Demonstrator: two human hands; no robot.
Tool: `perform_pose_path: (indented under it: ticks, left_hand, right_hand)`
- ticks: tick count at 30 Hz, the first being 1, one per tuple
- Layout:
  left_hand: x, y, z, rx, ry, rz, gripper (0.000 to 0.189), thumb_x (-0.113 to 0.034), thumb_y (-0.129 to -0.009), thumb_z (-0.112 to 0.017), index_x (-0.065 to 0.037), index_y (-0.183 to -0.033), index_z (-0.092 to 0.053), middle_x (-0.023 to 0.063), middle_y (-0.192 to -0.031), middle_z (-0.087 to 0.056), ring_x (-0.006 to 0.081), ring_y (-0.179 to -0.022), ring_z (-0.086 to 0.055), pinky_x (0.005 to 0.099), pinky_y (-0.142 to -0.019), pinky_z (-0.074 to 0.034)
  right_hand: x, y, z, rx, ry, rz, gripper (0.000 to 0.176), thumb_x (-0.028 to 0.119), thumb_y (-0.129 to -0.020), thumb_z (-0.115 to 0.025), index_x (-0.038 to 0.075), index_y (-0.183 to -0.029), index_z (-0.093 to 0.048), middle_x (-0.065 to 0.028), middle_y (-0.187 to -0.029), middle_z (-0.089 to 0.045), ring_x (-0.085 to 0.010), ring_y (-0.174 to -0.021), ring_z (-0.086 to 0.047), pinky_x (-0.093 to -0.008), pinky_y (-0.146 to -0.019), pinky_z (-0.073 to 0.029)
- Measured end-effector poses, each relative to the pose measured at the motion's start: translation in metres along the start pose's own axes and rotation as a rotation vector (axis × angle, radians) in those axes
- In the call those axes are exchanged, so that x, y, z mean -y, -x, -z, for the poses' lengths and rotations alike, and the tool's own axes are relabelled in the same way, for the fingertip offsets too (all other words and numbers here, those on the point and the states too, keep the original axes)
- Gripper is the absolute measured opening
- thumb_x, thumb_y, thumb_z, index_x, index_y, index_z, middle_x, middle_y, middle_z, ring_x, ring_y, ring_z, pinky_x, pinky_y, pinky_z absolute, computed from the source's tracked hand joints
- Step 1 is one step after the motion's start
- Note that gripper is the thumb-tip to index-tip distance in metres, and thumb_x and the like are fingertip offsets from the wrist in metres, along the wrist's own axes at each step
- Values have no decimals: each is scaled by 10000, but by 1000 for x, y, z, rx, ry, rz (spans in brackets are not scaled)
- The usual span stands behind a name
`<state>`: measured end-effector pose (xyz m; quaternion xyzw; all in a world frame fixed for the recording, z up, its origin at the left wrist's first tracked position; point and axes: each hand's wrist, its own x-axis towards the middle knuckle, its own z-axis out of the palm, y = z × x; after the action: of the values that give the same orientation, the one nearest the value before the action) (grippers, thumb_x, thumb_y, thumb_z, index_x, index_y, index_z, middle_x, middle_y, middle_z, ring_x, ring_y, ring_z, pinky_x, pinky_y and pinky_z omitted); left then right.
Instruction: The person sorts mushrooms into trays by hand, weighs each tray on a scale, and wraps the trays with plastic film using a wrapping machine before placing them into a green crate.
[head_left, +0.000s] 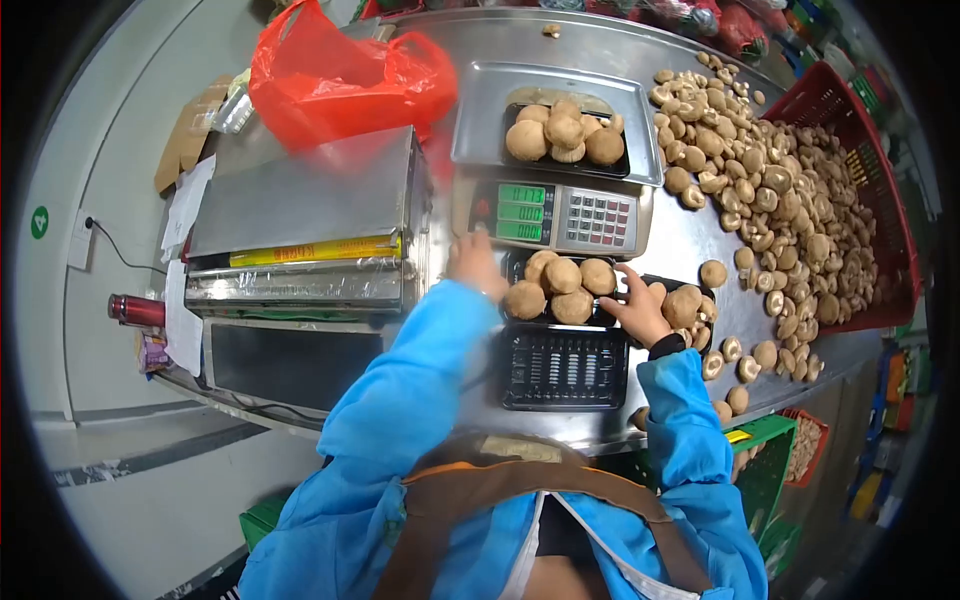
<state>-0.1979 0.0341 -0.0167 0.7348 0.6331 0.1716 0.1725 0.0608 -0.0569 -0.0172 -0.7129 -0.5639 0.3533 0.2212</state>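
Note:
My left hand [477, 266] is beside the left end of a black tray of mushrooms [565, 280], just below the scale [560, 214]; its fingers are blurred. My right hand [638, 307] touches that tray's right end, thumb and fingers apart around its edge. Another black tray with mushrooms [685, 306] lies partly behind the right hand. An unfilled black tray [564, 368] is nearer my body. On the scale's metal plate [480, 130] rests a third mushroom tray [566, 132]. The scale's green display [522, 213] reads 0.173 on top.
Loose mushrooms [780, 200] spread from a tipped red crate [893, 215] across the table's right side. A wrapping machine [300, 205] stands at left, with a red plastic bag [345, 80] behind it. A red flask [137, 310] is at the far left.

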Motion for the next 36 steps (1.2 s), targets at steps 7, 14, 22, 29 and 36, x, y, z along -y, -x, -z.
perform_pose_path:
  ticks: [7,14,22,29,36]
  left_hand:
    - [-28,19,11,132,174,-115,641,-150,-614,-683,17,-1173,-416,216,-1074,-511,358,-1018,-477,406,-893,-392]
    - [-18,33,-15,414,355,249,663,-84,-651,-669,19,-1235,-372,239,-1137,-515,366,-1063,-504,387,-908,-406]
    - [-5,38,-29,300,633,278,842,14,-553,-750,10,-1293,-349,178,-1163,-528,263,-1060,-534,343,-882,-446]
    - [6,35,-27,384,723,341,831,83,-576,-734,23,-1298,-325,98,-926,-569,186,-861,-582,285,-730,-499]
    - [-2,25,-1,526,1368,489,689,104,-666,-664,-77,-1220,-297,124,-1067,-531,262,-1002,-552,437,-799,-500]
  right_hand:
    - [-7,-6,-14,-76,36,98,729,98,-691,-742,82,-1293,-332,-216,-1187,-486,-272,-1009,-556,-345,-824,-475]
    - [-14,-10,-17,-30,-200,-33,725,8,-619,-747,97,-1242,-388,-148,-1054,-550,-248,-951,-554,-332,-802,-462]
    - [-21,-7,-27,-145,-176,-40,639,-64,-642,-663,102,-1221,-449,-161,-1088,-553,-284,-1047,-510,-348,-854,-435]
    - [-7,9,-25,-263,-311,-2,574,-156,-665,-562,88,-1181,-498,-107,-997,-569,-178,-806,-589,-279,-704,-484]
    - [1,-1,5,-257,-330,23,503,-161,-700,-524,64,-1149,-512,-85,-988,-574,-115,-765,-568,-218,-679,-473]
